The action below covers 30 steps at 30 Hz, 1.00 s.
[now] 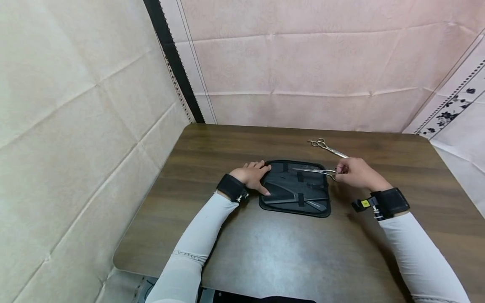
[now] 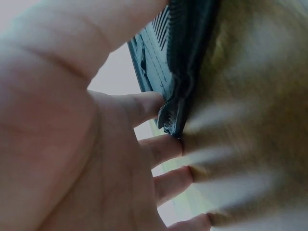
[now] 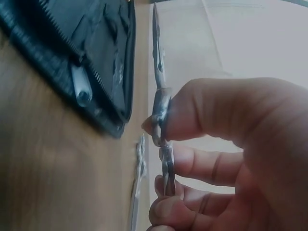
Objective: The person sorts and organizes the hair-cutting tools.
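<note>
A flat black zippered case (image 1: 295, 213) lies open on the table, with elastic loops and slots inside. My left hand (image 1: 251, 174) rests at its left edge; the thumb lies over the rim and the fingers are spread, some touching the zipper edge (image 2: 175, 72) in the left wrist view. My right hand (image 1: 358, 173) pinches a pair of silver scissors (image 3: 159, 62) by the finger rings. Their blades point left, over the upper part of the case. A second pair of silver scissors (image 1: 329, 148) lies on the table beyond the right hand.
The brown wooden table (image 1: 227, 143) has rounded corners. Pale creased cloth (image 1: 303, 63) hangs behind it and on the left side. A metal zipper pull (image 3: 82, 86) hangs at the case's edge. A small grey strip (image 1: 316, 205) shows at the case's lower right.
</note>
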Each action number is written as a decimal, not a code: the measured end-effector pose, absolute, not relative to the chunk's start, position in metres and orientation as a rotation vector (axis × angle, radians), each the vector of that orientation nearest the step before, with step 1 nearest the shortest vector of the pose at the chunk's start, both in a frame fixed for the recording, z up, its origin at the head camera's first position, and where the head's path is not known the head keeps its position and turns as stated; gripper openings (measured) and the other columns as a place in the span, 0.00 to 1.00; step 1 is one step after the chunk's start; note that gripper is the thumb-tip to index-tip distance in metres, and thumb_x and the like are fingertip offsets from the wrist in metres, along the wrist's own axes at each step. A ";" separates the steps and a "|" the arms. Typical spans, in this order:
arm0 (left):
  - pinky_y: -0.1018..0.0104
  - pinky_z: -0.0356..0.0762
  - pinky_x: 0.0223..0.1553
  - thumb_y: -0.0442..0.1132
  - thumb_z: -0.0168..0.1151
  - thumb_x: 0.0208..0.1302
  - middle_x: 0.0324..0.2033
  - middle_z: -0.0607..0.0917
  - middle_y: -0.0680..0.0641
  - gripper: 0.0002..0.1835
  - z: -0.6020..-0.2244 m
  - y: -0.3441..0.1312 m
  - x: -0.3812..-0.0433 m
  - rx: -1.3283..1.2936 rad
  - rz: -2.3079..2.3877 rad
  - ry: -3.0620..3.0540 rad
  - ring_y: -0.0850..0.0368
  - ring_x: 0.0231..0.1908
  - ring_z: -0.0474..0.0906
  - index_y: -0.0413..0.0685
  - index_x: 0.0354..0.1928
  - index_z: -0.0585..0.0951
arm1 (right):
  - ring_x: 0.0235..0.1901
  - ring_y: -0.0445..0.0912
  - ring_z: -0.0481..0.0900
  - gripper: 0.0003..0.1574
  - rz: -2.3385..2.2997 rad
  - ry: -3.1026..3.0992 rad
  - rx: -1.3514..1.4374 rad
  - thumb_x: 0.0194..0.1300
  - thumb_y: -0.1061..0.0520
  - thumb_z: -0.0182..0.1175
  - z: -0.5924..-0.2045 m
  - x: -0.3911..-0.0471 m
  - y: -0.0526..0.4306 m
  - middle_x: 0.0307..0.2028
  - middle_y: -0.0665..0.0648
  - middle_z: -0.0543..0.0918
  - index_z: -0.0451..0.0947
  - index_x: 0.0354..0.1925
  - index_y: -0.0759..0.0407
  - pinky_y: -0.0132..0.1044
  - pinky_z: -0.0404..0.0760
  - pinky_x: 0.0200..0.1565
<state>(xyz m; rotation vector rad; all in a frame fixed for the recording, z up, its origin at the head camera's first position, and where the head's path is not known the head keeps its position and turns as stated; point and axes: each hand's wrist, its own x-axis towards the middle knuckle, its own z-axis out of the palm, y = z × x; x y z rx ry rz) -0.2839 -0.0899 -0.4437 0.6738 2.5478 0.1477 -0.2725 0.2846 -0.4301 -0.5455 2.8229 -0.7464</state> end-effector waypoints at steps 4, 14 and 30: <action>0.44 0.43 0.82 0.68 0.68 0.63 0.84 0.45 0.43 0.57 -0.445 -0.091 -0.284 0.674 0.146 2.548 0.42 0.83 0.41 0.59 0.85 0.49 | 0.31 0.47 0.75 0.07 -0.734 2.819 -0.528 0.64 0.59 0.67 -0.433 -0.273 0.295 0.30 0.55 0.81 0.78 0.35 0.61 0.38 0.73 0.31; 0.44 0.43 0.82 0.68 0.67 0.63 0.84 0.45 0.43 0.56 -0.445 -0.091 -0.283 0.681 0.148 2.549 0.42 0.83 0.41 0.59 0.85 0.49 | 0.30 0.46 0.73 0.08 -0.714 2.834 -0.489 0.64 0.58 0.68 -0.431 -0.270 0.315 0.29 0.53 0.80 0.78 0.34 0.60 0.37 0.71 0.30; 0.45 0.43 0.82 0.67 0.68 0.63 0.84 0.45 0.43 0.56 -0.441 -0.090 -0.283 0.671 0.145 2.543 0.42 0.83 0.41 0.59 0.84 0.49 | 0.29 0.47 0.73 0.08 -0.671 2.808 -0.451 0.63 0.58 0.67 -0.425 -0.271 0.330 0.28 0.54 0.79 0.78 0.35 0.61 0.37 0.71 0.29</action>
